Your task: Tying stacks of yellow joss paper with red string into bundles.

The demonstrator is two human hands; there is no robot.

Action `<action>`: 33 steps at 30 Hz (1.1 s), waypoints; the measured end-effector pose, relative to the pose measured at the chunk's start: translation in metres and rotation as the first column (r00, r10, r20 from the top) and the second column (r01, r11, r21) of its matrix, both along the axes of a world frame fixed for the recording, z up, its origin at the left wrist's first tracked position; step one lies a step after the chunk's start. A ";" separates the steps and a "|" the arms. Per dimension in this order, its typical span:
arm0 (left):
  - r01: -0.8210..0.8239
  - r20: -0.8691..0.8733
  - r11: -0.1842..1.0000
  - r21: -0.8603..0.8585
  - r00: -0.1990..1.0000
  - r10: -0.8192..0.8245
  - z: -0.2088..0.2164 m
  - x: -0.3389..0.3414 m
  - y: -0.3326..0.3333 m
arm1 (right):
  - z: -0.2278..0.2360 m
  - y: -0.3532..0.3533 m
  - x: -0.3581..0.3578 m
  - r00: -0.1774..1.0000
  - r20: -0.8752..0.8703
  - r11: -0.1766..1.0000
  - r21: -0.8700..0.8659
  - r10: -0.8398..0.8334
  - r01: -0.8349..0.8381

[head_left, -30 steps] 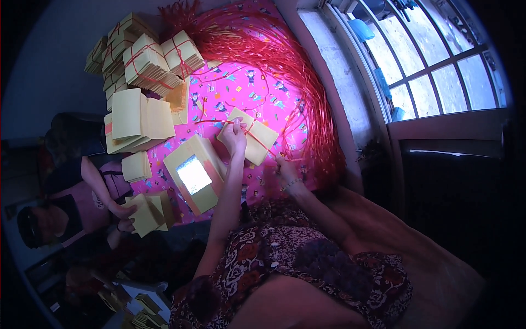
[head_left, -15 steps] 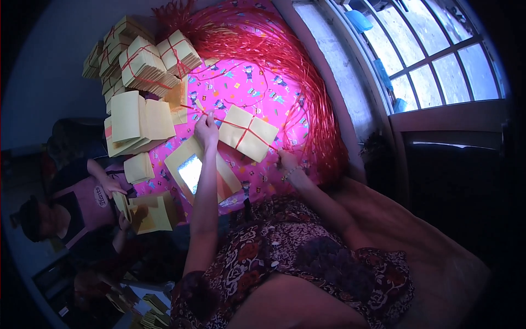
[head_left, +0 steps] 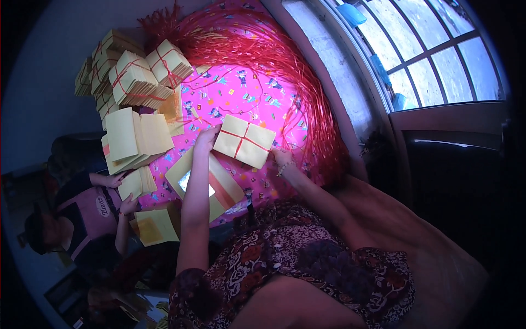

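Observation:
A bundle of yellow envelopes (head_left: 257, 134), tied crosswise with red plastic string, is between my two hands over the pink patterned tablecloth (head_left: 219, 88). My left hand (head_left: 205, 141) grips its left edge, with the fingertips partly hidden behind the bundle. At the lower right corner my right hand (head_left: 282, 159) is closed on the bundle, its fingers only partly visible. Below my left hand lie flat yellow sheets with an orange-brown band (head_left: 222, 189), and my forearm crosses over a bright white patch there.
Tied envelope bundles (head_left: 137, 77) are piled at the far left, with loose envelope stacks (head_left: 139, 134) nearer. Long red plastic strings (head_left: 315, 109) curve along the table's far and right sides. A barred window is at right. On the left, a co-worker (head_left: 93, 211) handles envelopes.
My hands have moved from the stretched string ends to the bundle's edges, and the bundle has turned slightly. The co-worker has brought envelopes up to the small stack on the table.

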State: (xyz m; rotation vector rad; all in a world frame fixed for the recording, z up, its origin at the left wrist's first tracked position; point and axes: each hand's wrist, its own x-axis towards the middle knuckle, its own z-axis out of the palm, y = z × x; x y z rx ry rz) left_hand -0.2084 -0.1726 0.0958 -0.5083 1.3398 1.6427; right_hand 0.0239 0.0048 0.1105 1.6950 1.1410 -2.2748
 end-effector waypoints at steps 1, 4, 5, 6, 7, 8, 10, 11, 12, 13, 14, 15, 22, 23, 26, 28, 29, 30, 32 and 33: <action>0.070 -0.030 0.996 -0.049 0.997 -0.071 0.003 0.000 0.004 | 0.000 -0.003 0.000 0.999 0.024 0.998 0.055 -0.025 0.024; 0.260 -0.119 0.941 -0.215 0.950 -0.290 0.012 -0.007 0.037 | -0.038 0.005 0.012 0.983 -0.126 0.937 0.306 -0.135 0.168; 0.286 -0.126 0.920 -0.268 0.936 -0.327 0.009 -0.010 0.034 | -0.039 0.000 0.010 0.983 -0.129 0.939 0.302 -0.132 0.166; 0.309 -0.130 0.896 -0.320 0.922 -0.364 0.005 -0.012 0.031 | -0.041 -0.006 0.007 0.971 -0.141 0.928 0.295 -0.192 0.226; 0.294 -0.133 0.897 -0.329 0.926 -0.352 -0.004 -0.014 0.019 | -0.037 -0.016 0.000 0.958 -0.154 0.918 0.283 -0.241 0.277; 0.301 -0.164 0.906 -0.297 0.919 -0.359 -0.010 -0.013 0.021 | -0.042 -0.018 0.000 0.956 -0.158 0.915 0.286 -0.248 0.285; 0.366 -0.146 0.898 -0.244 0.902 -0.407 -0.004 0.000 0.055 | -0.064 -0.007 0.010 0.940 -0.159 0.850 0.400 -0.303 0.342; 0.361 -0.144 0.899 -0.248 0.904 -0.403 -0.004 0.002 0.051 | -0.062 -0.012 0.006 0.946 -0.122 0.843 0.429 -0.302 0.324; 0.336 -0.132 0.919 -0.205 0.921 -0.366 -0.004 0.005 0.048 | -0.059 -0.013 0.006 0.947 -0.122 0.846 0.426 -0.299 0.322; 0.298 -0.118 0.940 -0.167 0.940 -0.319 -0.005 0.005 0.038 | -0.050 -0.016 0.003 0.949 -0.126 0.860 0.402 -0.289 0.315; 0.263 -0.107 0.957 -0.124 0.955 -0.276 -0.006 0.006 0.033 | -0.043 -0.016 0.002 0.950 -0.134 0.870 0.381 -0.283 0.313; 0.226 -0.095 0.971 -0.081 0.968 -0.234 -0.006 0.005 0.029 | -0.036 -0.014 -0.001 0.951 -0.140 0.873 0.378 -0.275 0.308; 0.223 -0.402 0.974 -0.030 0.890 -0.216 0.055 0.015 0.063 | 0.025 0.040 -0.024 0.833 -0.545 0.722 0.538 -0.095 0.434; 0.077 -0.405 0.991 0.106 0.914 -0.028 0.048 0.002 0.036 | 0.047 0.028 -0.042 0.773 -0.634 0.741 0.512 -0.015 0.435; 0.082 -0.365 0.936 0.342 0.930 0.052 0.081 0.002 0.064 | 0.063 0.054 -0.036 0.769 -0.638 0.764 0.514 0.037 0.390; 0.127 -0.430 0.940 0.317 0.902 0.024 0.080 0.001 0.057 | 0.057 0.058 -0.036 0.733 -0.665 0.763 0.547 0.147 0.344; 0.183 -0.485 0.940 0.289 0.874 -0.021 0.080 0.001 0.057 | 0.056 0.061 -0.036 0.731 -0.666 0.763 0.549 0.152 0.341; 0.148 -0.465 0.947 0.285 0.885 0.002 0.080 0.007 0.056 | 0.054 0.065 -0.035 0.738 -0.648 0.751 0.579 0.188 0.317; 0.138 -0.484 0.962 0.235 0.875 -0.007 0.075 0.016 0.051 | 0.058 0.068 -0.033 0.745 -0.630 0.739 0.606 0.221 0.293; 0.127 -0.501 0.975 0.182 0.865 -0.019 0.073 0.019 0.049 | 0.060 0.070 -0.032 0.745 -0.615 0.744 0.618 0.256 0.254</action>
